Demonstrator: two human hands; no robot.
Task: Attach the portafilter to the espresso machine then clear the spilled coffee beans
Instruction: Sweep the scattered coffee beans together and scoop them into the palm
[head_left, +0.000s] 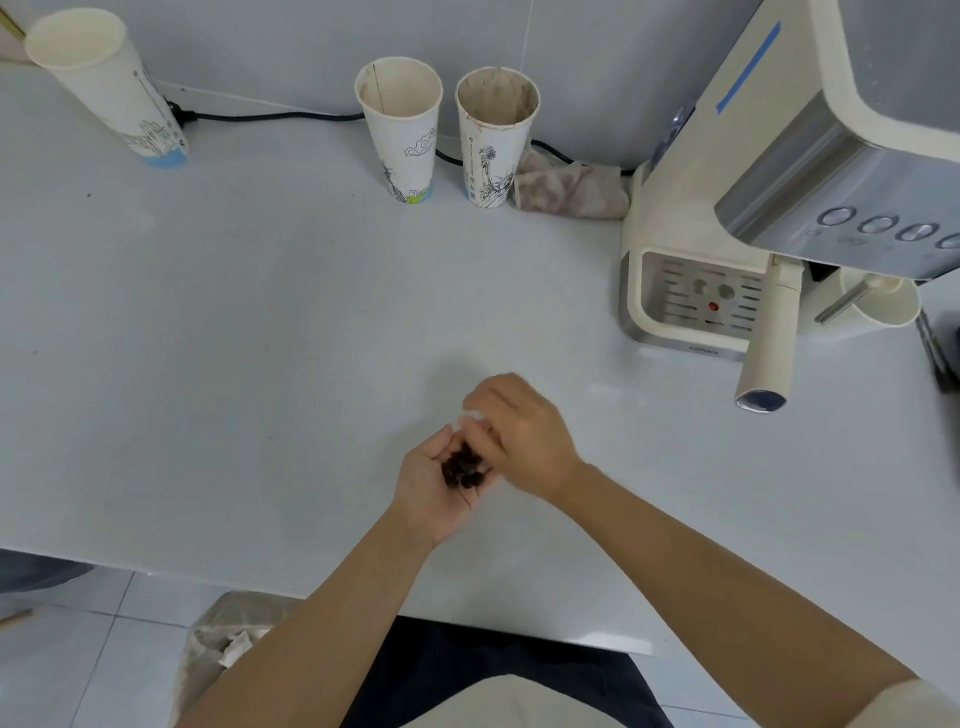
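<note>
My left hand (431, 488) is cupped palm up just above the white counter (260, 338), holding a small heap of dark coffee beans (464, 467). My right hand (524, 436) lies over its fingertips, fingers curled and touching the beans. At the right stands the cream espresso machine (779, 156). The portafilter's cream handle (769, 343) juts out from under its front towards me; the basket end is hidden under the machine's head.
Three tall paper cups stand along the back wall (104, 88), (402, 130), (493, 135). A crumpled brown cloth (571, 189) lies beside the machine. A cream jug (878, 304) sits at the far right. A lined bin (228, 644) is below the counter's near edge.
</note>
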